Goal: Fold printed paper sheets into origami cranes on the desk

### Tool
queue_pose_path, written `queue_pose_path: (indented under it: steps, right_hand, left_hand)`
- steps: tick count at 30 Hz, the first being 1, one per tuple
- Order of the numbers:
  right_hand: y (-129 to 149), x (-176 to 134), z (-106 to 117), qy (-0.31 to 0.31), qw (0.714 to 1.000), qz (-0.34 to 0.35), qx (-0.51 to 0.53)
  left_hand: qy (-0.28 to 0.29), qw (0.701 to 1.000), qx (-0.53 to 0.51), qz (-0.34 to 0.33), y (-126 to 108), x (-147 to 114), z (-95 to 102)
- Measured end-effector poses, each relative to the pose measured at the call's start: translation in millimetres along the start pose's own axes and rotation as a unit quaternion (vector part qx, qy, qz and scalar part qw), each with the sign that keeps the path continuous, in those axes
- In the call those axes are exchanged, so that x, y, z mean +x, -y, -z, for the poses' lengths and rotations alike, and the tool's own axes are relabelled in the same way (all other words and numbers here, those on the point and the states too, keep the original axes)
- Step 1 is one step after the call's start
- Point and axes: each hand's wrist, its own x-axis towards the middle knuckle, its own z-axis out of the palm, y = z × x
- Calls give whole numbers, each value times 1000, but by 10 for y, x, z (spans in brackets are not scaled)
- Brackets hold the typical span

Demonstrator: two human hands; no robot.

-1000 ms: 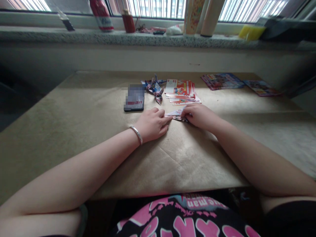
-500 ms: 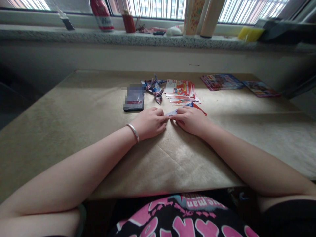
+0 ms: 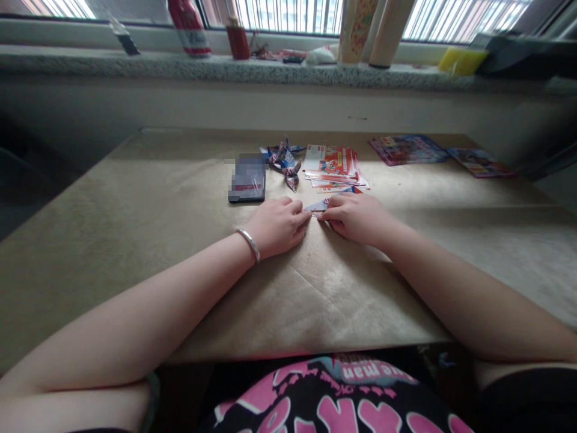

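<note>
A small folded paper [image 3: 321, 205], pale with blue and red parts, lies on the table between my hands. My left hand [image 3: 282, 227], with a silver bangle at the wrist, has its fingers closed on the paper's left end. Over its right part, my right hand [image 3: 356, 218] presses with fingers curled in and covers much of it. Just beyond my left hand lies a dark phone [image 3: 247, 180]. Folded blue patterned paper pieces [image 3: 285, 161] sit right of the phone. A loose stack of red and white printed cards [image 3: 331, 161] is behind the folded paper.
Blue and purple printed booklets [image 3: 408, 149] lie at the table's back right, with another booklet [image 3: 480, 162] beside them. A stone windowsill [image 3: 270, 71] behind the table [image 3: 135, 240] bears a red bottle [image 3: 189, 30], a red jar [image 3: 237, 41] and a yellow block [image 3: 463, 61].
My right hand has slid slightly right along the folded paper, and more of its pale surface shows between my hands. My left hand stays at its left end. The whole view has shifted slightly.
</note>
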Motion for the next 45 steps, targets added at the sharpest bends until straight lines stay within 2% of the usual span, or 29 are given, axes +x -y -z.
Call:
queue_pose_path:
  steps: [4, 8, 14, 24, 28, 34, 41, 43, 45]
  right_hand:
    - [-78, -20, -74, -43, 998, 41, -9]
    - [-93, 6, -113, -56, 997, 44, -2]
    - [-149, -3, -74, -31, 999, 17, 21]
    - [-593, -122, -1, 30, 995, -52, 76]
    - [-781, -169, 29, 71, 993, -34, 92]
    - [-933, -224, 100, 125, 982, -54, 132]
    - [-1021, -300, 122, 122, 980, -57, 149]
    - [-1030, -311, 97, 114, 979, -85, 149]
    - [-1007, -304, 68, 77, 981, -134, 120]
  left_hand:
    - [-12, 999, -3, -32, 31, -11, -23]
    - [-24, 999, -3, -35, 36, -9, -25]
    - [-26, 999, -21, -31, 39, 0, -43]
    - [-23, 997, -53, -42, 67, -1, -59]
    - [-35, 997, -53, -44, 73, -1, -69]
    - [-35, 998, -44, -38, 67, -3, -72]
    - [-21, 998, -45, -37, 86, -8, -68]
    - [-21, 998, -48, -43, 89, -5, -68]
    - [-23, 998, -48, -46, 90, 0, -72]
